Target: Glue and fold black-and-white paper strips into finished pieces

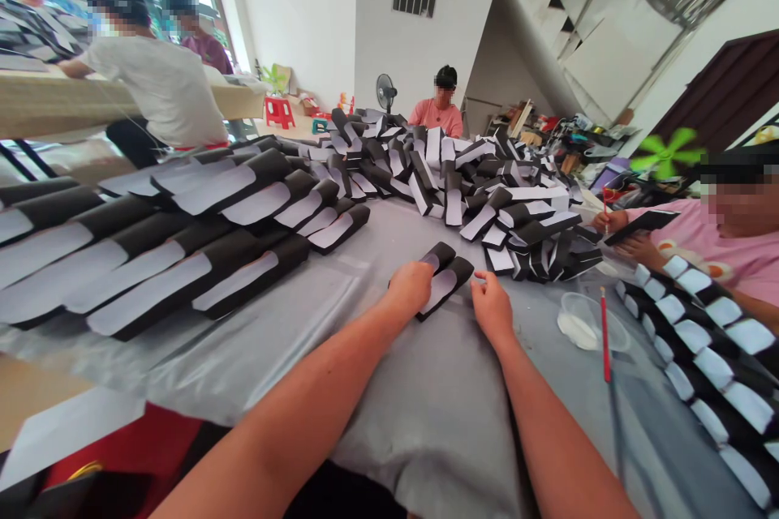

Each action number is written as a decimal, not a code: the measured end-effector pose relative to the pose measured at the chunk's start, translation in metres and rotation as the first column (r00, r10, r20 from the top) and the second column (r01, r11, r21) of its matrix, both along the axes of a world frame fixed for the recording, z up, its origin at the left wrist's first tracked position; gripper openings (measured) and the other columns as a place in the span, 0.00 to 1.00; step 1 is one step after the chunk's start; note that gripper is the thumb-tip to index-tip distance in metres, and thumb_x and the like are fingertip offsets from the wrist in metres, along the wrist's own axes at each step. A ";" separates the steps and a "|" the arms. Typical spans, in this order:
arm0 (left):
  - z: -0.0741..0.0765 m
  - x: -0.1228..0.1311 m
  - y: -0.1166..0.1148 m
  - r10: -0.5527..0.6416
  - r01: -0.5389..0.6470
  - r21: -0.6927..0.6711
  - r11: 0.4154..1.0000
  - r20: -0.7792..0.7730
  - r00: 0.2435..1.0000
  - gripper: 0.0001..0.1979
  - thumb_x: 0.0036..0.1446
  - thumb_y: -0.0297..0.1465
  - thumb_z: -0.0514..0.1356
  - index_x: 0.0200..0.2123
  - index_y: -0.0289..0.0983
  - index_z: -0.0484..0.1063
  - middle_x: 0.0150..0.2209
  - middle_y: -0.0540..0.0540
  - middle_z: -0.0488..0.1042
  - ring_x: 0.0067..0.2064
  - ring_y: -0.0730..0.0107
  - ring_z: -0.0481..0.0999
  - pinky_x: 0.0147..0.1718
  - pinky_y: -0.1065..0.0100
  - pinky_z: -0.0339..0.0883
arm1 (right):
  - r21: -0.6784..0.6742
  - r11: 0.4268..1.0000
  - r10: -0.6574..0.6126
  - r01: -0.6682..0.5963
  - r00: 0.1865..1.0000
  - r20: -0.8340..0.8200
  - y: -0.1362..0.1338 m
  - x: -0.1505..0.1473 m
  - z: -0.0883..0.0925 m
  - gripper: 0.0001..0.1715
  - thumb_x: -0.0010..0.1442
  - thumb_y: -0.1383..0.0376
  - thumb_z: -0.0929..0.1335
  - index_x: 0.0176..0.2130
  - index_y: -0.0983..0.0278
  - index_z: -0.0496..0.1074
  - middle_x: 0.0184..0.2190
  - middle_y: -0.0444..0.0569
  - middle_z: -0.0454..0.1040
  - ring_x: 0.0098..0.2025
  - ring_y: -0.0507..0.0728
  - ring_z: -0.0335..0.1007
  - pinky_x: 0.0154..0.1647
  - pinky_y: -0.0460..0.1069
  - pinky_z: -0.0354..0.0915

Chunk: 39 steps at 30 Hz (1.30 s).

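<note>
Reaching over a worktop [389, 231] covered in grey cloth, two bare hands meet around a pair of narrow black-and-white folded pieces, seen from the wearer's own viewpoint. The left hand [411, 289] is curled against the near, left side of the pair, touching it; its fingers are mostly hidden, so how firmly it grips cannot be told. The right hand [494, 306] is half open, fingers loosely bent, holding nothing, its fingertips just beside the right edge of the pair; whether they touch cannot be told.

The two pieces lie side by side on the cloth, between the hands. The right piece [443, 289] shows more fully; the left piece [439, 255] is partly covered by the left hand. Their long axes run parallel and slanting, from near left to far right. The solid black ends point away from the wearer, and the white panels with rounded tops face up at the nearer ends.

To the left, a stack of similar pieces [243, 247] lies in overlapping rows, slanting much the same way. Beyond the hands, a loose heap [450, 178] points every which way. On the right stand a clear tub [578, 331] with something white inside and a red-handled brush [604, 336] across its rim. Beyond it, a co-worker in pink [687, 239] holds a dark flat piece [643, 225].
</note>
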<state>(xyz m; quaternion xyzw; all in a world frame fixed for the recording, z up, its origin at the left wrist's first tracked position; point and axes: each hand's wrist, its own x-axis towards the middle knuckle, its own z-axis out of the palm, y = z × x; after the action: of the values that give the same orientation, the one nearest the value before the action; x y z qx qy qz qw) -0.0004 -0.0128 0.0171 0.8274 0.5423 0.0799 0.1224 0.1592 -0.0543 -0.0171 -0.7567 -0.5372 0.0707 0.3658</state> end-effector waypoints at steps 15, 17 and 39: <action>-0.005 -0.026 0.022 0.194 -0.198 0.131 0.971 0.042 0.980 0.11 0.56 0.29 0.53 0.36 0.40 0.75 0.41 0.44 0.78 0.46 0.62 0.75 0.40 0.69 0.66 | -0.132 0.991 0.038 -0.019 0.990 0.137 -0.003 -0.004 0.000 0.20 0.58 0.64 0.60 0.48 0.60 0.71 0.28 0.47 0.75 0.34 0.59 0.71 0.32 0.50 0.58; -0.005 -0.026 0.022 0.198 -0.201 0.114 0.973 0.034 0.980 0.11 0.56 0.28 0.53 0.36 0.40 0.76 0.41 0.44 0.78 0.46 0.62 0.76 0.39 0.69 0.66 | -0.139 0.990 0.036 -0.016 0.989 0.146 -0.003 -0.005 0.001 0.20 0.58 0.65 0.59 0.48 0.59 0.71 0.28 0.47 0.75 0.34 0.59 0.71 0.32 0.49 0.58; 0.001 -0.022 0.021 0.169 -0.168 0.129 0.977 -0.002 0.986 0.15 0.55 0.24 0.51 0.39 0.39 0.76 0.41 0.41 0.78 0.47 0.59 0.76 0.41 0.66 0.67 | -0.274 0.962 0.060 -0.003 0.978 0.198 -0.007 -0.011 0.012 0.20 0.61 0.65 0.60 0.52 0.62 0.69 0.36 0.48 0.77 0.41 0.57 0.71 0.37 0.48 0.58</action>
<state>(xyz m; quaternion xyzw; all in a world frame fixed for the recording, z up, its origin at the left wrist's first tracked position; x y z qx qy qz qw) -0.0225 0.0081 0.0184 0.7851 0.6050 0.1190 0.0582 0.1486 -0.0611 -0.0052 -0.7943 -0.5691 0.0715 0.2002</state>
